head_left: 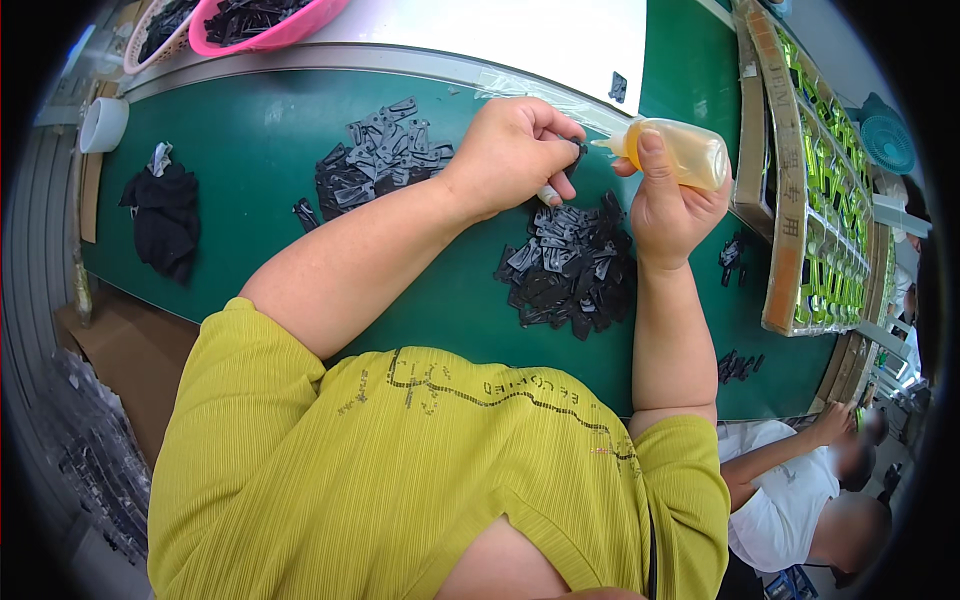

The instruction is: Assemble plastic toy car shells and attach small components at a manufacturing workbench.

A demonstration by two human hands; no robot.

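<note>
My left hand [510, 155] pinches a small black plastic part [577, 152], most of it hidden by the fingers. Something pale is wrapped round or lies by one of its fingertips. In my right hand [672, 215] is a squeeze bottle [695, 157] of amber liquid, tilted on its side. Its narrow nozzle points left at the black part, a short gap away. Below both hands a pile of black plastic parts [567, 265] lies on the green table [420, 290]. A second pile of dark, flat parts [380, 155] spreads beyond my left forearm.
Far left sit a pink basket [262, 45] of black parts, a white cup [104, 125] and a black cloth [165, 220]. A white board [500, 30] lies at the back. On the right stands a rack [820, 200] of yellow-green pieces; a person in white [770, 490] works beyond it.
</note>
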